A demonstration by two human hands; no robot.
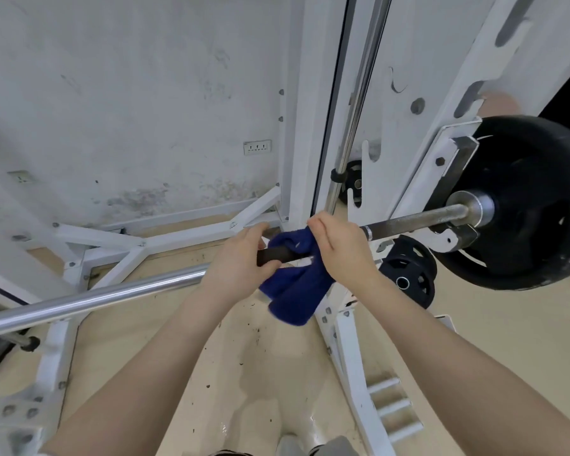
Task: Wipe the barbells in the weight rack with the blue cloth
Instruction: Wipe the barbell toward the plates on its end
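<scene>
A barbell (pixel 415 221) lies across the white weight rack (pixel 441 103), its shaft shiny at the left and dark toward the right. A large black plate (pixel 533 205) sits on its right end. My left hand (pixel 241 258) grips the dark part of the shaft. Just to its right, my right hand (pixel 336 248) presses a blue cloth (pixel 293 284) around the bar, and the cloth's loose end hangs below the shaft.
A vertical chrome guide rod (pixel 356 106) stands behind the bar. Smaller black plates (pixel 408 274) hang on the rack's lower pegs at the right. White base struts (pixel 165 238) cross the beige floor beneath. Wall sockets (pixel 257 147) sit on the stained wall.
</scene>
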